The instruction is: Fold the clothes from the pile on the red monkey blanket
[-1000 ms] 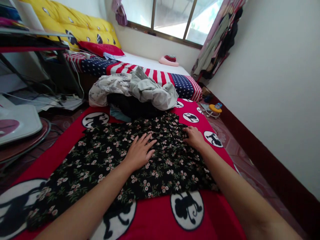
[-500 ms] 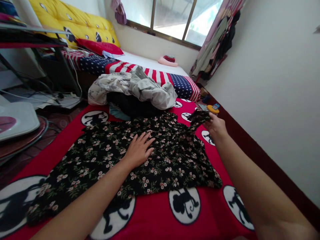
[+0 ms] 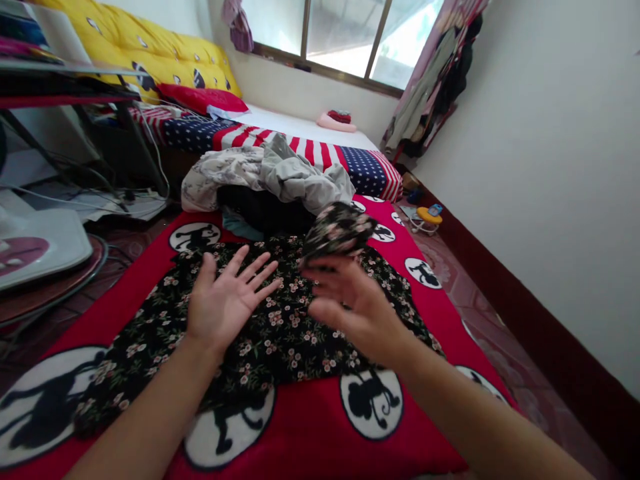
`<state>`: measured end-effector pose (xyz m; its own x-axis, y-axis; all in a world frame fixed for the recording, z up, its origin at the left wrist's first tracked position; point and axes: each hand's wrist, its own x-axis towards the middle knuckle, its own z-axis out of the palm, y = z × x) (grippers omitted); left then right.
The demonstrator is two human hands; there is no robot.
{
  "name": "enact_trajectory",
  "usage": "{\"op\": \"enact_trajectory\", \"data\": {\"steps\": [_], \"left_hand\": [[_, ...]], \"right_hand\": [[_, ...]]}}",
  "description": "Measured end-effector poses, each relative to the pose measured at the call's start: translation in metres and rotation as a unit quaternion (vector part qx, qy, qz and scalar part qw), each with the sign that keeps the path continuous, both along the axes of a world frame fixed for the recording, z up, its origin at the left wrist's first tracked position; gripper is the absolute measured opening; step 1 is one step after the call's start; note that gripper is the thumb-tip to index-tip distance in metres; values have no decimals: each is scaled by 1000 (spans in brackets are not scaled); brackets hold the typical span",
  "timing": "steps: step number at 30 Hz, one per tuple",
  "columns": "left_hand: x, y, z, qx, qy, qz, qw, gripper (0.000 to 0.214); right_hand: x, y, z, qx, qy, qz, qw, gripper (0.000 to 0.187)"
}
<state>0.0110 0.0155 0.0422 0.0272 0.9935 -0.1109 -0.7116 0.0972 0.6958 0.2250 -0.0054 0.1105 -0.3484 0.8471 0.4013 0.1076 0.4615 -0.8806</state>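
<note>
A black floral garment (image 3: pixel 300 333) lies spread on a red blanket (image 3: pixel 310 433) with white circles and black animal figures. One loose part of the garment, perhaps a sleeve (image 3: pixel 340 230), is raised and blurred at its far right side. My right hand (image 3: pixel 355 303) is just below that raised part, thumb apart from the bent fingers; the fingertips seem to brush the cloth. My left hand (image 3: pixel 225 300) hovers over the garment's middle, palm turned up and fingers spread, holding nothing.
Beyond the garment sits a heap of grey, white and black clothes (image 3: pixel 280 177). Behind it stands a bed with a stars-and-stripes cover (image 3: pixel 300 148). A white plastic seat (image 3: pixel 45 240) is at the left, a wall (image 3: pixel 540 167) at the right. A yellow round object (image 3: pixel 429 215) lies on the floor.
My right hand has swung left and inward, and the garment part it pinched has come over with it. My left hand has lifted off the cloth, moved left and turned palm up.
</note>
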Motion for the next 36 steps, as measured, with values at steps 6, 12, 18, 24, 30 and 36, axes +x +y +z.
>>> {"op": "enact_trajectory", "data": {"steps": [6, 12, 18, 24, 30, 36], "left_hand": [[-55, -59, -11, -186, 44, 1, 982, 66], [-55, -76, -48, -142, 291, 3, 946, 79], [-70, -66, -51, -64, 482, -101, 868, 80], [-56, -70, -42, 51, 781, -113, 612, 53], [-54, -75, -50, 112, 794, -17, 597, 36], [-87, -50, 3, 95, 741, 90, 659, 36]], "right_hand": [[60, 6, -65, 26, -186, -179, 966, 9], [109, 52, -116, -45, -210, -249, 944, 36], [99, 70, -128, -169, -135, -195, 957, 70], [90, 82, -125, -129, -181, -178, 959, 66], [84, 79, -129, -101, -209, -199, 952, 61], [80, 78, -125, -75, -229, -178, 954, 65]]}}
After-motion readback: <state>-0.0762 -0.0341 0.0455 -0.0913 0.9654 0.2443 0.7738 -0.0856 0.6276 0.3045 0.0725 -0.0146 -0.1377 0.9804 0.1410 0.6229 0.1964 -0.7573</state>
